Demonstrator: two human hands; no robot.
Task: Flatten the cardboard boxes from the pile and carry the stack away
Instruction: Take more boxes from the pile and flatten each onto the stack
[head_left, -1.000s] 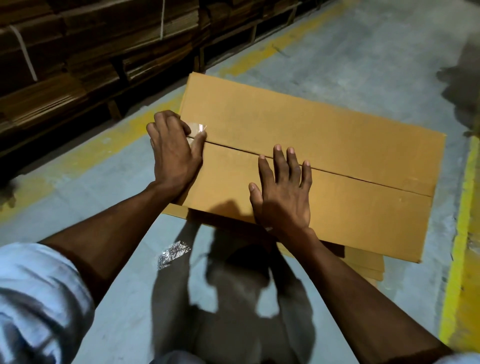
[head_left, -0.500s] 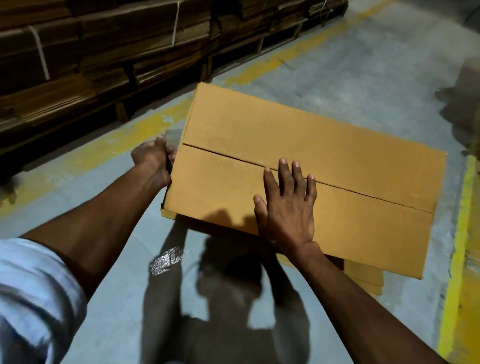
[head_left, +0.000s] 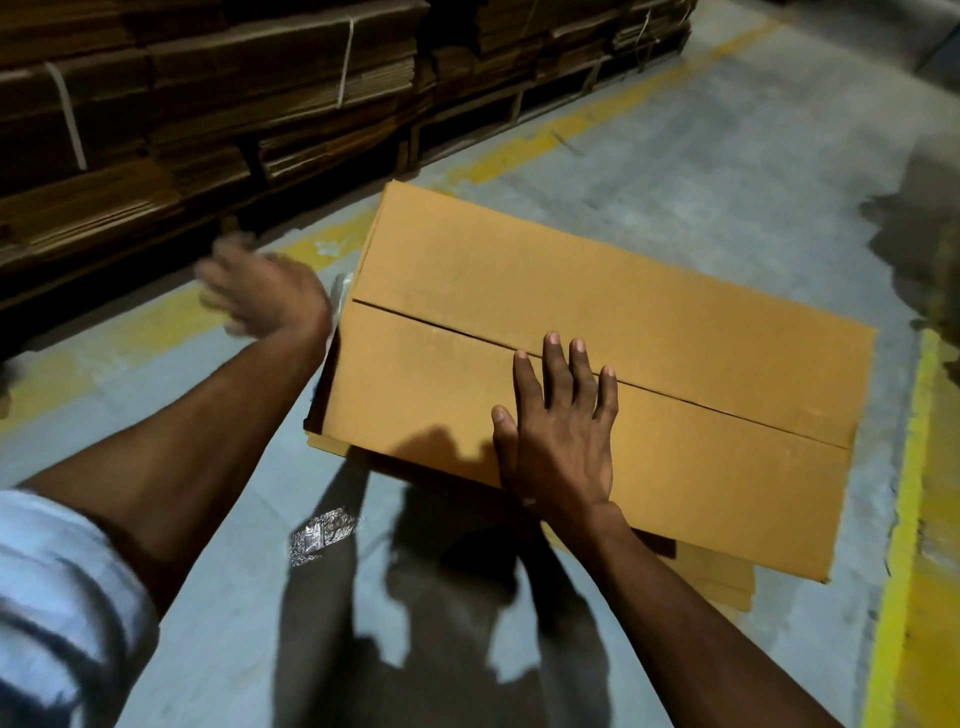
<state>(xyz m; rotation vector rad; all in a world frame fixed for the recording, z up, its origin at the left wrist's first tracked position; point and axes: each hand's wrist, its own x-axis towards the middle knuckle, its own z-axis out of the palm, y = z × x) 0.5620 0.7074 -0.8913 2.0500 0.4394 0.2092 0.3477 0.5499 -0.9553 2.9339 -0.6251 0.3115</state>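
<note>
In the head view, a cardboard box (head_left: 613, 364) fills the middle and right of the frame. It is not flat yet: its two top flaps are closed and meet along a dark seam that runs from the left end down to the right. No tape shows along this seam. At the left end of the box a small clear strip, perhaps tape (head_left: 344, 285), sticks out. The right hand (head_left: 558, 431) lies flat on the near flap, in the lower centre, with straight spread fingers whose tips touch the seam; it holds nothing. The left hand (head_left: 260, 291) is in the air at the left of the box and blurred, so I cannot tell how its fingers are or if it holds something. Under the box, at the lower right, edges of flat sheets (head_left: 722, 582) show, so I judge some boxes are already flattened. A crumpled shiny piece (head_left: 322, 535) lies on the grey floor (head_left: 701, 156). This box must still be opened and pressed flat, and the carrying is not begun.
</note>
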